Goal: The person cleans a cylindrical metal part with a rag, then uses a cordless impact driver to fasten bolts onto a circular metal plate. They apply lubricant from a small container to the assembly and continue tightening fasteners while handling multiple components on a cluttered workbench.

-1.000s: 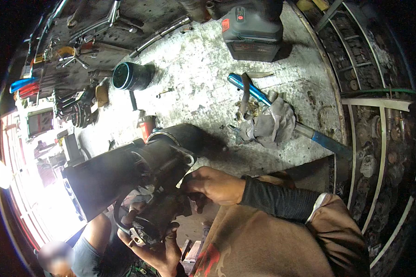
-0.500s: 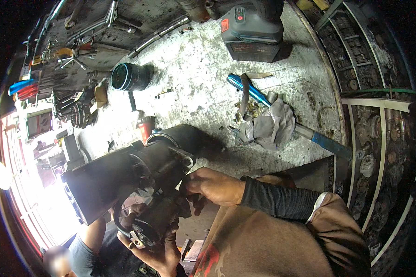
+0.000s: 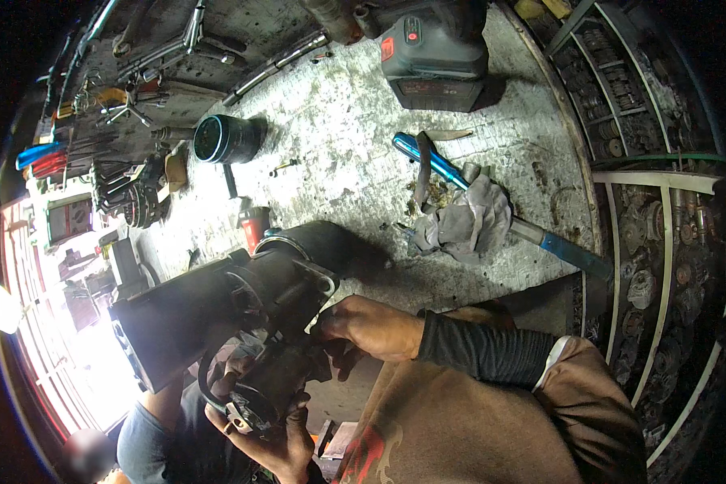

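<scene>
A large black starter motor [image 3: 181, 319], with a smaller cylinder fixed along its underside, is held tilted at the near left of the bench. My right hand [image 3: 367, 325] is closed against its right end; the fingertips are partly hidden by the housing. Cupped from below around the smaller cylinder [image 3: 278, 383] is my left hand [image 3: 274, 444], its fingers curled at both sides. A thin curved lead [image 3: 206, 379] loops beside that cylinder. Another person's arm [image 3: 163, 403] reaches up behind the motor from the lower left, and dark fingers [image 3: 232, 367] show against the underside.
On the worn metal bench [image 3: 331, 137] are a cordless power tool [image 3: 436, 64], a black round cup-like part [image 3: 222, 139] and a red container [image 3: 255, 226]. A grey rag [image 3: 468, 222] covers part of a long blue-handled tool [image 3: 573, 252]. Shelves of parts [image 3: 641, 282] line the right.
The other person's head and blue sleeve have shifted slightly at the lower left. My hands keep the same hold on the starter motor, and the whole view has moved a little.
</scene>
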Motion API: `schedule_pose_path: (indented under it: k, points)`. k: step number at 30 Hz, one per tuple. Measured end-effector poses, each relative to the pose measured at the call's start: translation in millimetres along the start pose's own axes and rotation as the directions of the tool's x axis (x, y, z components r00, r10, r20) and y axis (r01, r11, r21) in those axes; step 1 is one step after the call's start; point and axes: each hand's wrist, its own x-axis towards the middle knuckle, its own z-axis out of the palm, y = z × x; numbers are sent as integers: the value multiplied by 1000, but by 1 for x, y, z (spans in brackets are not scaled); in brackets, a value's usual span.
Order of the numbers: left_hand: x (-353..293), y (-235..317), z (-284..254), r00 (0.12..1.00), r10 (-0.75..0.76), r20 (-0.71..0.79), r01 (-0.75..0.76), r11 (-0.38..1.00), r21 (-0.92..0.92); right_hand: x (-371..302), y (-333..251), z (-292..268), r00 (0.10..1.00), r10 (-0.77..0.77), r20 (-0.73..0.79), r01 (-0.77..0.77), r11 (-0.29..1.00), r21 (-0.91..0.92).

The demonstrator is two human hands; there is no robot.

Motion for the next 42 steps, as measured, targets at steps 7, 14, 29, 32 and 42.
schedule_pose_path:
  k: [7, 14, 29, 32, 42]
  points:
    - [0, -7, 0, 995, 104, -9, -104, 995, 12, -16, -29, 4, 984, -179, 22, 170, 877, -450]
    - [11, 24, 18, 999, -24, 30, 31, 966, -255, 51, -148, -31, 672, -729, 133, 194, -1, -981]
    - [1, -9, 7, 998, -42, 54, 68, 681, -729, 168, -180, -91, 816, -498, 292, -114, -634, -765]
    - [0, -49, 12, 948, -266, 174, 290, 500, -816, 132, -169, -70, 709, -648, 276, -144, -517, -844]
    - [-14, -124, 61, 576, 62, 815, 741, 383, -552, -103, 58, 50, 670, -666, 329, -11, -452, -892]
